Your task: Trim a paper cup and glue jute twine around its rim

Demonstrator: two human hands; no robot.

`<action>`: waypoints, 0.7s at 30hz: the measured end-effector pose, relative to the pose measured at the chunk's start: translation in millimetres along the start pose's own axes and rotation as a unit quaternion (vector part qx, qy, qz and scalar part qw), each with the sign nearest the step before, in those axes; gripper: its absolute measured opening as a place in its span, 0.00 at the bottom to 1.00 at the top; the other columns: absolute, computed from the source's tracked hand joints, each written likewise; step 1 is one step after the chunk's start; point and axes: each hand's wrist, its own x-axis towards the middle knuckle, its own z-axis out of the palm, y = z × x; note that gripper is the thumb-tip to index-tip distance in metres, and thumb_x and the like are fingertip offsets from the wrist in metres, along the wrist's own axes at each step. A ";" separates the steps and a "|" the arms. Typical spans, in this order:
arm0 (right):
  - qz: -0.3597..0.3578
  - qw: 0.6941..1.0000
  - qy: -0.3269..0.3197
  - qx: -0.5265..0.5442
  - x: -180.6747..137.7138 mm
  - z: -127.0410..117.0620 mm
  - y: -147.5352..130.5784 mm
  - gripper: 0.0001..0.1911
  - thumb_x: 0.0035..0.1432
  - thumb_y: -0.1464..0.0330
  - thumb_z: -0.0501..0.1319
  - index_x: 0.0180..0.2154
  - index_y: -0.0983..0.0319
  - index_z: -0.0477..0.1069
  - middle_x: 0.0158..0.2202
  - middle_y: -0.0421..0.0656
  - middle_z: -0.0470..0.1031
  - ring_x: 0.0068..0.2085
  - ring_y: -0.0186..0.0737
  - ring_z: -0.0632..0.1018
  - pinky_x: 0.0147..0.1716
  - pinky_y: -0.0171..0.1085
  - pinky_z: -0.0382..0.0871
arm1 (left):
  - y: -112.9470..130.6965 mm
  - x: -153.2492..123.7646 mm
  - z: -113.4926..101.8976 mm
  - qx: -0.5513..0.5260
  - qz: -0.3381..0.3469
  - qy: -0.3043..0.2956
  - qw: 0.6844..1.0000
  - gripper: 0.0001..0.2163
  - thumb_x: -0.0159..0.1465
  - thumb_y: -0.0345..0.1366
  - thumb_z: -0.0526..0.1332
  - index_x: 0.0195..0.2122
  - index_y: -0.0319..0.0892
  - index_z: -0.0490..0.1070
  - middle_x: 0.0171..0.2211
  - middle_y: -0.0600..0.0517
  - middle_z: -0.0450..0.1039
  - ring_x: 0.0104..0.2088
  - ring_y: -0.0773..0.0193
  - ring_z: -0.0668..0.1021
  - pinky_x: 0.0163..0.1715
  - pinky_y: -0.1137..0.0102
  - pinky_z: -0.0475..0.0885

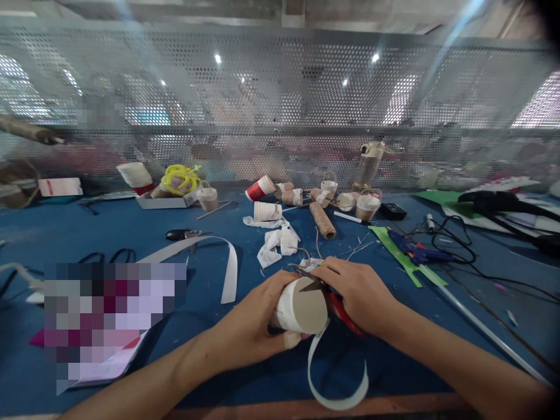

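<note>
In my left hand (260,318) is a pale cup (311,309), tipped so its round flat face points toward the right. White material wraps its side. A bandage-like strip covers the left thumb. My right hand (356,289) grips red-handled scissors (347,319), whose blades lie across the upper edge of the cup. From the cup's lower edge a narrow white ribbon (313,364) hangs and curls onto the blue table. Thin brown twine ends (301,251) stick up just beyond the hands.
Crumpled white tissue (277,245) and a twine roll (322,220) lie ahead. Several small twine-covered cup baskets (367,207) stand near the mesh partition (271,105). On the right are a blue glue gun (409,248) and its cable; on the left, another white ribbon (230,268) and keys (177,234).
</note>
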 end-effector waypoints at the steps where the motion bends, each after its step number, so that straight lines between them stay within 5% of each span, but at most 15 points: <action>1: 0.001 1.000 0.000 -0.002 -0.4 0.3 0.2 0.18 0.61 0.80 0.54 0.48 0.59 0.74 0.40 0.45 0.78 0.39 0.42 0.78 0.34 0.37 0.66 | 0.0 0.1 0.0 0.000 0.001 0.003 1.000 0.27 0.63 0.34 0.67 0.60 0.47 0.58 0.57 0.43 0.70 0.55 0.50 0.76 0.54 0.58 0.73; 21: -0.026 0.998 0.048 -0.004 -2.7 7.2 2.6 0.13 0.63 0.78 0.56 0.44 0.60 0.75 0.37 0.42 0.79 0.35 0.40 0.78 0.30 0.37 0.60 | -6.2 -1.6 1.6 -0.009 0.011 -0.019 1.000 0.28 0.63 0.36 0.68 0.61 0.48 0.58 0.58 0.45 0.68 0.56 0.52 0.75 0.55 0.60 0.71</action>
